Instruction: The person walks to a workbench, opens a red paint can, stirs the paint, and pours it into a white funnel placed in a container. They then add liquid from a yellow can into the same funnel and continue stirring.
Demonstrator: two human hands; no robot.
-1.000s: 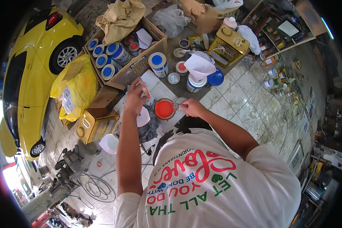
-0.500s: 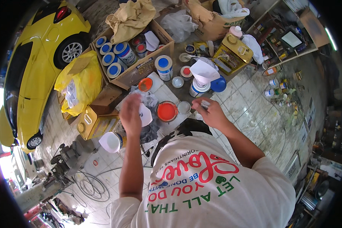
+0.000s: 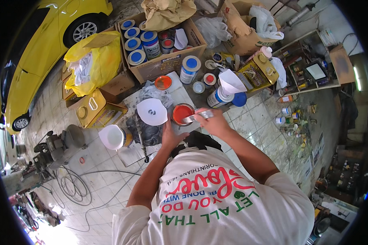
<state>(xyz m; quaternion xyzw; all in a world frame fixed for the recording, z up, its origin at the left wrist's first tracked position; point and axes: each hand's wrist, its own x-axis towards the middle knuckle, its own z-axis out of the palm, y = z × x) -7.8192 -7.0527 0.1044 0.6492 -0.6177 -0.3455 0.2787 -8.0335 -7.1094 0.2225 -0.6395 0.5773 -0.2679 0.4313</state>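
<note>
An open can of red paint (image 3: 182, 110) stands on the littered paper in front of me. My left hand (image 3: 170, 134) is cupped against its near left side, thumb spread along the near edge. My right hand (image 3: 215, 123) grips a flat silvery stirring tool (image 3: 202, 115), its end tilted over the can's rim into the red paint. Left of the can, a white paper cone (image 3: 147, 108) with a grey mark at its centre lies opened out. Below it shows a thin metal tool (image 3: 141, 139), perhaps part of a spray gun; the cone partly hides it.
Beyond are an orange-smeared lid (image 3: 163, 82), a tall blue-lidded can (image 3: 190, 69) and a cardboard box (image 3: 161, 65) of cans. A yellow-gold tin (image 3: 98, 108) and a white container (image 3: 111, 137) stand left. Another paper cone (image 3: 232, 83) tops a can on the right. A hose (image 3: 75, 185) coils on the tiles.
My left hand has come down and right to the paint can. My right hand has moved left, bringing the stirring tool over the paint. The view has shifted, and the cone shows wider.
</note>
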